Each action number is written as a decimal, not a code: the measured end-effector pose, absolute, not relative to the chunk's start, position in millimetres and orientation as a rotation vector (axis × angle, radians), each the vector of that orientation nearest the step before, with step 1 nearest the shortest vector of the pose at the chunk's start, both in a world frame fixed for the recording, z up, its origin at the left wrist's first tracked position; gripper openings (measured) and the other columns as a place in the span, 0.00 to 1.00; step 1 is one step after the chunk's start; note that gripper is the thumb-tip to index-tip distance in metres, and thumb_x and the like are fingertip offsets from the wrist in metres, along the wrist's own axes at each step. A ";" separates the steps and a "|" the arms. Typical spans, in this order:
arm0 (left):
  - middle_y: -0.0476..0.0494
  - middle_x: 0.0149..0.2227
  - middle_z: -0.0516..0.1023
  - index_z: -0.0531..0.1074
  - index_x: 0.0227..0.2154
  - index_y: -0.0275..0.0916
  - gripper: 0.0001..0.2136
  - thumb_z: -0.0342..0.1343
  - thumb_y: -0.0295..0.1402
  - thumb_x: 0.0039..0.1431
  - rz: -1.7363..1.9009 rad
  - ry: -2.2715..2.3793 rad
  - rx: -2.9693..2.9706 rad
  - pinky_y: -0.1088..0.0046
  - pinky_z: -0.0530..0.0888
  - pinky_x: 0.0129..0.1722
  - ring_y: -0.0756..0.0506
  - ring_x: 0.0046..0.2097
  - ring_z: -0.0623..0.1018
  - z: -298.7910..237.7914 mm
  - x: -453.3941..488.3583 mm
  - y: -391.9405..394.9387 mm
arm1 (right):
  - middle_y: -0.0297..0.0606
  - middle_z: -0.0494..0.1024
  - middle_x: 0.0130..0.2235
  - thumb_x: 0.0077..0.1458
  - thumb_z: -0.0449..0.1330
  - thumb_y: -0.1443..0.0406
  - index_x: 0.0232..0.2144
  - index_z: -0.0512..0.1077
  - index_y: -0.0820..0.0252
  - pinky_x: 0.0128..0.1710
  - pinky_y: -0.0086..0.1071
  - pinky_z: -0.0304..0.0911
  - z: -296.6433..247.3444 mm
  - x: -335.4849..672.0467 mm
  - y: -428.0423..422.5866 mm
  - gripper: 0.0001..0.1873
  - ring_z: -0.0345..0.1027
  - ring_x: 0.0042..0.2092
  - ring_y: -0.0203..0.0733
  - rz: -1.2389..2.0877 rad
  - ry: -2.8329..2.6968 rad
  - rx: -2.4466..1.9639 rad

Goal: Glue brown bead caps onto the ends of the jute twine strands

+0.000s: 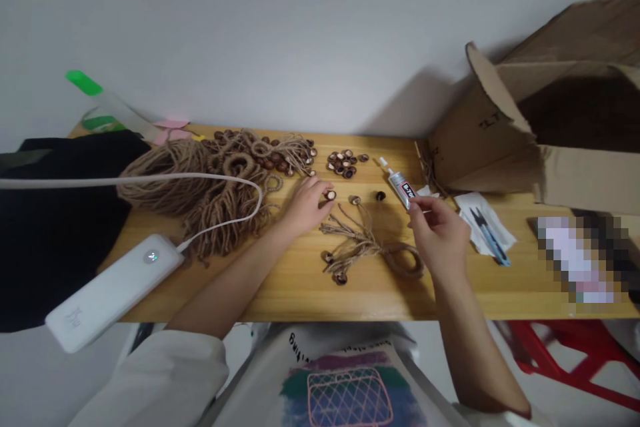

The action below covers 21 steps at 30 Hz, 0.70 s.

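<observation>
On the counter [290, 297], nearer than the fingers, lies a rope tassel [383, 249]. It looks soft and light; its ring [406, 273] seems good to hold. The left fingers [324, 185] pinch a small shell [331, 195], likely hard, best held by its sides. The right fingers [425, 203] hold a glue tube [401, 188], probably squishy. More shells [345, 164] sit past the left fingers.

1. Tube [401, 188]: "B-70" reads on its label; any further characters are unclear.
2. Shirt [350, 383]: upside-down lettering, one word ending "iting".
3. Cardboard box [480, 147]: dark marks, illegible.
4. Power bank [115, 293]: printed logo, unreadable.
</observation>
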<state>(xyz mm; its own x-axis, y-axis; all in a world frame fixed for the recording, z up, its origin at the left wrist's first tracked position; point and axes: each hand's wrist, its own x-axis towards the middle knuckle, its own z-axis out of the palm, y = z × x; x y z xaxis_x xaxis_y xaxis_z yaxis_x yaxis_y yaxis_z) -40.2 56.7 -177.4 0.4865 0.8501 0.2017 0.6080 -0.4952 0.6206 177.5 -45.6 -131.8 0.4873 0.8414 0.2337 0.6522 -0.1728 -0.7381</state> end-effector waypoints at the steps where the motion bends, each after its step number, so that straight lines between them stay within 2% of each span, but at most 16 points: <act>1: 0.40 0.40 0.73 0.72 0.40 0.34 0.09 0.57 0.27 0.55 0.686 1.201 2.268 0.62 0.69 0.49 0.40 0.47 0.72 -177.5 -40.0 57.0 | 0.36 0.75 0.28 0.54 0.56 0.57 0.35 0.75 0.61 0.29 0.31 0.60 -128.8 175.5 -40.5 0.15 0.67 0.26 0.38 0.265 -1.278 -1.874; 7: 0.41 0.38 0.73 0.73 0.37 0.35 0.06 0.58 0.27 0.55 0.712 1.179 2.282 0.64 0.69 0.46 0.41 0.44 0.72 -179.0 -39.0 57.9 | 0.35 0.75 0.28 0.53 0.56 0.64 0.31 0.74 0.60 0.28 0.28 0.60 -114.9 156.9 -9.2 0.07 0.64 0.25 0.34 0.138 -1.550 -1.680; 13: 0.44 0.36 0.73 0.73 0.34 0.37 0.04 0.59 0.28 0.55 0.786 1.169 2.288 0.65 0.70 0.44 0.43 0.42 0.72 -180.6 -38.9 58.3 | 0.34 0.74 0.27 0.55 0.56 0.67 0.29 0.72 0.60 0.28 0.27 0.60 -136.6 144.4 -4.1 0.06 0.66 0.27 0.34 0.137 -1.723 -1.531; 16: 0.44 0.36 0.74 0.72 0.35 0.37 0.05 0.59 0.27 0.54 0.804 1.172 2.249 0.66 0.70 0.43 0.43 0.42 0.73 -181.3 -39.0 59.4 | 0.34 0.76 0.29 0.56 0.57 0.66 0.31 0.73 0.60 0.29 0.27 0.59 -145.5 141.1 -10.1 0.05 0.68 0.28 0.35 0.208 -1.841 -1.566; 21: 0.45 0.35 0.75 0.72 0.36 0.36 0.07 0.59 0.25 0.53 0.867 1.170 2.169 0.69 0.71 0.40 0.46 0.38 0.74 -184.8 -39.5 61.5 | 0.38 0.77 0.31 0.56 0.60 0.67 0.31 0.76 0.61 0.31 0.31 0.55 -146.7 128.7 -14.5 0.05 0.69 0.33 0.41 0.070 -2.145 -1.815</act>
<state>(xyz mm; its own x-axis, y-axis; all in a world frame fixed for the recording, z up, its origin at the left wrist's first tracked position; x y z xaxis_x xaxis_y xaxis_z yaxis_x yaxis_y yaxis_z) -39.5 61.5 -184.8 0.4211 0.8603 0.2874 0.5251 -0.4896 0.6961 128.7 -14.5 -146.7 -0.1344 0.9670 0.2165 0.9507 0.1875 -0.2470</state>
